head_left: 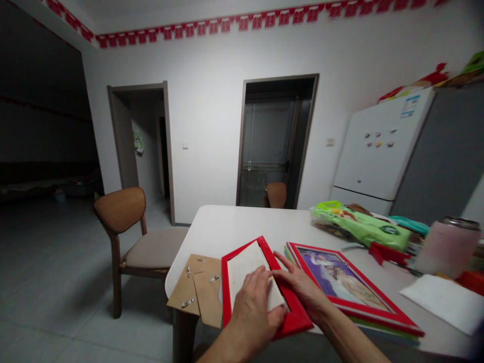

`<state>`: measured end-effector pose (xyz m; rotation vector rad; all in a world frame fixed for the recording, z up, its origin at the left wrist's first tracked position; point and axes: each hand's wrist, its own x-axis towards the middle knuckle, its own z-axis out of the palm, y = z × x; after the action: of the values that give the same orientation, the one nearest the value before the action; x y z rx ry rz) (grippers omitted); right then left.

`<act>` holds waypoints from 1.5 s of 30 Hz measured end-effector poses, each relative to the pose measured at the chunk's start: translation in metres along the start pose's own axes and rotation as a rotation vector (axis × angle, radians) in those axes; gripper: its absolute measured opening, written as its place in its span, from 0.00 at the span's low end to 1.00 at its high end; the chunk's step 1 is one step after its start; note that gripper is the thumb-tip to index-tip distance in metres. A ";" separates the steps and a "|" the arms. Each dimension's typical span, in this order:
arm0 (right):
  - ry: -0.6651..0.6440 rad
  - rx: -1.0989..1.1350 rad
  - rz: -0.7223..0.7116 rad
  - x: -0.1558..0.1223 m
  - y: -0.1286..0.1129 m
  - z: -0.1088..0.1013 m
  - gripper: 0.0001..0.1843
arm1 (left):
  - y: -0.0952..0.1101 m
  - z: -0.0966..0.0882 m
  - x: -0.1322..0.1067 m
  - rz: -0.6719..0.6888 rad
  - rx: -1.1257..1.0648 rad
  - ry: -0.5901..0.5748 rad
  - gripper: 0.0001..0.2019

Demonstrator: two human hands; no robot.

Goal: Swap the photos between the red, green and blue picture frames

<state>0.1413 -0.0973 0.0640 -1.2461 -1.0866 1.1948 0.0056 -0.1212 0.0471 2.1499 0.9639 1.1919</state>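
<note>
A red picture frame [293, 321] is tilted at the near edge of the table, with a white card [242, 267] lying inside it, slightly raised along its right side. My left hand [255, 305] is over the card, fingers curled and thumb bent around its right part. From the right, my right hand [302, 290] grips the frame's side, its fingertips close to my left fingers. Beside it lies a stack topped by a red-framed photo [340, 277]. Left of the frame are brown backing boards [207, 297] with small metal clips.
The white table [227, 219] also carries a green plastic package [359, 224], a pink jar [448, 247] and white paper [446, 300] on the right. A wooden chair [121, 212] stands at left, another chair [276, 194] behind. A refrigerator [378, 146] is at right.
</note>
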 end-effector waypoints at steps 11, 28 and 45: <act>0.180 -0.892 -0.133 0.027 0.042 -0.029 0.25 | -0.066 -0.085 -0.022 -0.372 0.022 0.446 0.20; 0.208 -1.301 -0.313 0.029 0.067 -0.030 0.18 | -0.096 -0.078 -0.052 -0.464 0.348 0.188 0.15; -0.208 0.214 -0.066 0.008 0.004 0.075 0.21 | -0.058 -0.032 -0.021 -0.053 0.149 0.173 0.25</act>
<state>0.0667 -0.0825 0.0629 -0.9308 -1.1086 1.3732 -0.0494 -0.0981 0.0113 2.1460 1.2118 1.3344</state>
